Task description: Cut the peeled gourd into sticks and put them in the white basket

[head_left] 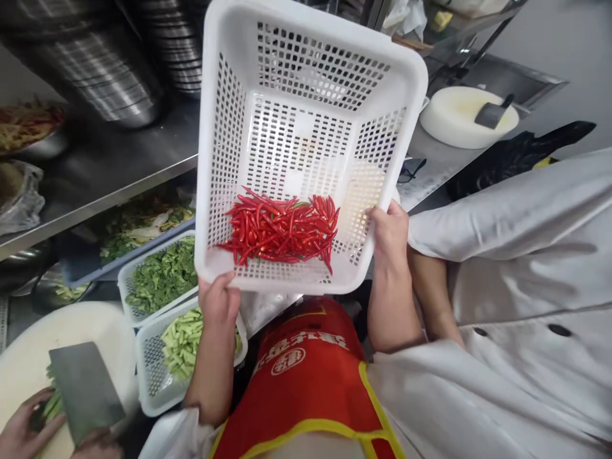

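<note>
I hold a white perforated plastic basket (217, 159) tilted toward me, above my red apron. A heap of red chili peppers (282, 229) lies in its near lower corner. My left hand (217, 296) grips the basket's near left rim from below, thumb on the edge. My right hand (389, 233) clasps the near right rim, fingers wrapped around the wall.
Two white baskets of chopped greens (162, 277) and cut green stems (184, 341) sit lower left. Another person's hands (21, 430) work a cleaver (83, 389) on a round board. A steel counter (109, 166), stacked steel pots, and a white cutting block (459, 118) with a cleaver lie beyond. A white-sleeved person stands right.
</note>
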`<state>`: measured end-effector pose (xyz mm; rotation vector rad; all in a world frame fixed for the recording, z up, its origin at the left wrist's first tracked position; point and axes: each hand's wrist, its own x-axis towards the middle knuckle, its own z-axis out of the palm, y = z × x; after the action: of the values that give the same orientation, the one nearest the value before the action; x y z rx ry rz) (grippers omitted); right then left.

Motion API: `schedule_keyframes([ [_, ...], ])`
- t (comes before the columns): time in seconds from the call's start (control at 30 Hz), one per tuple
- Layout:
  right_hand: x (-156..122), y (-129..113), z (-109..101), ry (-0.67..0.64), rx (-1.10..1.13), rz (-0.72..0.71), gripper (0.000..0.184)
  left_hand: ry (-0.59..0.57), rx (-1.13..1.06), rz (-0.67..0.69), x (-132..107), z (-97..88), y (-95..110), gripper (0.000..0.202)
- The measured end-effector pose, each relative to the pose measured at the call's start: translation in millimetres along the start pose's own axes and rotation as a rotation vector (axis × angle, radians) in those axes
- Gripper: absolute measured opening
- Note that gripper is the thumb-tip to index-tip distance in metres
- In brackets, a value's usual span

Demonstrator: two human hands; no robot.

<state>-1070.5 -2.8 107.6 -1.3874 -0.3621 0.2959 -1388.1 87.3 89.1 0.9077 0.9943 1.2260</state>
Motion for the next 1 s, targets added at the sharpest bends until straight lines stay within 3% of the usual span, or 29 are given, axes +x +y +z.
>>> schedule_keyframes([
  [0.13, -17, 21, 13, 0.049, 0.068, 0.096, 0.019, 0.037, -0.091, 0.068, 14, -8.4, 20, 0.061],
  [0.27, -26, 36, 20, 0.092, 0.088, 0.232, 0.020, -0.034, -0.046, 0.015, 34, -6.5, 35, 0.062],
  [0.47, -49, 66, 28, 0.082, 0.094, 0.331, 0.024, -0.070, 0.164, 0.035, 37, -28.1, 38, 0.054],
  [0.67, -63, 89, 34, 0.068, 0.109, 0.339, 0.029, 0.021, 0.108, 0.058, 42, -28.9, 43, 0.056],
  [0.8, -66, 86, 36, 0.046, 0.080, 0.383, 0.032, 0.037, 0.085, 0.026, 47, -38.4, 38, 0.062],
  [1.0, -68, 77, 38, 0.022, -0.018, 0.339, 0.027, 0.133, -0.031, -0.086, 43, -66.7, 10, 0.062],
])
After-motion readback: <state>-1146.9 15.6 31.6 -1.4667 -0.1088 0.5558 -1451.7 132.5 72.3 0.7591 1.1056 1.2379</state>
